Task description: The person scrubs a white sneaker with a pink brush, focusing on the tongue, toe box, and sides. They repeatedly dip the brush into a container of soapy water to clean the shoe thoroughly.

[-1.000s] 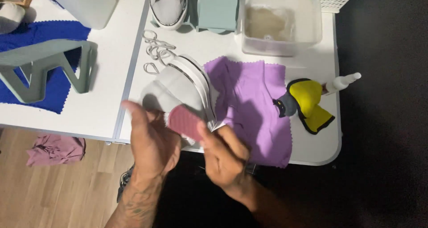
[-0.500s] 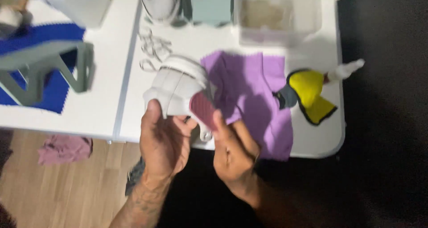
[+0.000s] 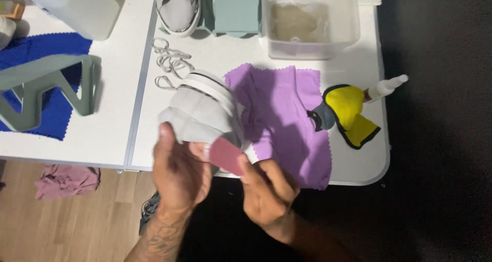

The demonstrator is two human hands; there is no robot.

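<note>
We count two hands at work: our left hand cups the heel of one grey shoe, fingers wrapped under it, and our right hand pinches one pink insole between thumb and fingers at the shoe's opening. The shoe hangs over the near edge of the white table, touching the one purple cloth. A second grey shoe sits at the far edge, beside one green box and one clear plastic tub. One loose pile of white laces lies between the shoes. There is one yellow and black cloth, one small white bottle, one blue cloth under one grey-green zigzag stand. Below is a wooden floor with one crumpled pink rag. The cloths have pinked, zigzag edges; the shoe looks soft and knitted with a smooth white sole.
</note>
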